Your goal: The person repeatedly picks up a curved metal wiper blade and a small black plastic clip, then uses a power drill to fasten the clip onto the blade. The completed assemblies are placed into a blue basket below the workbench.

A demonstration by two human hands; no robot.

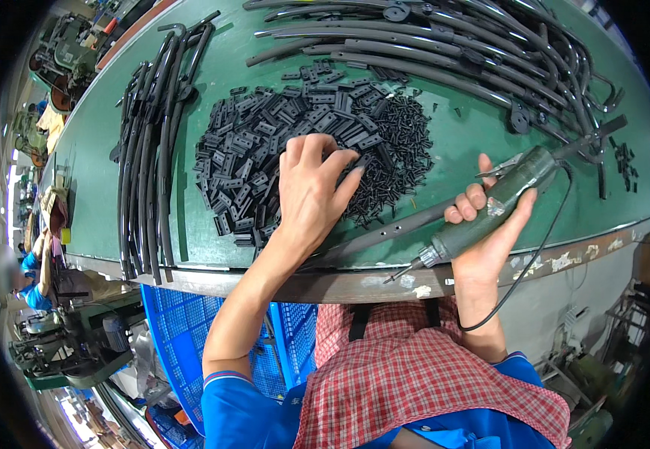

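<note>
Screws [406, 146] lie just right of left hand [310, 183]: half-curled, hold unclear. Right hand [491, 238] wraps power screwdriver [518, 179], bit [402, 274] aimed lower-left.

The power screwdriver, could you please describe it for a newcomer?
Find the green table, then the right hand near its edge. It grips the power screwdriver, a thick green cylinder. Unlike the slim black tubes, it ends in a pointed bit.

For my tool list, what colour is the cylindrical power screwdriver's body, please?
The cylindrical power screwdriver's body is dark green, clearest in the head view.
</note>
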